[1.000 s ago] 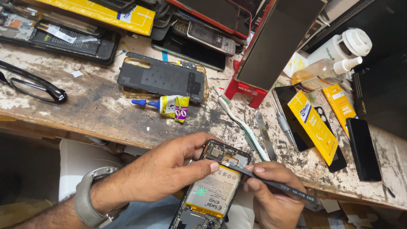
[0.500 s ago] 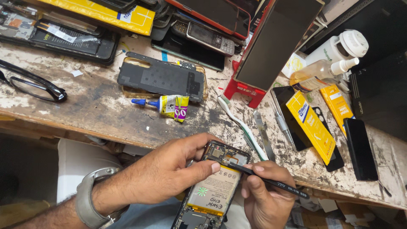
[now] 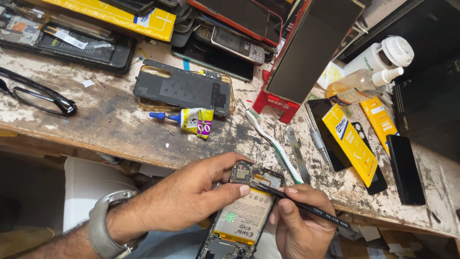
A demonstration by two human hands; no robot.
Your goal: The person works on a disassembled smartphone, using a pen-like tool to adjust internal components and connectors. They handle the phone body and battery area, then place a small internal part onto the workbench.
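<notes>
You are working at a scarred wooden workbench (image 3: 110, 129), with a red-framed display panel (image 3: 311, 52) leaning at its back and a dark phone back cover (image 3: 182, 88) lying flat nearby. Below the bench edge, your left hand (image 3: 191, 196) is gripping the opened phone (image 3: 242, 216), thumb pressing on its yellow battery. Your right hand (image 3: 302, 225) is pinching black tweezers (image 3: 297, 204), their tip touching the board near the phone's top. A small glue tube (image 3: 189, 119) is lying on the bench.
</notes>
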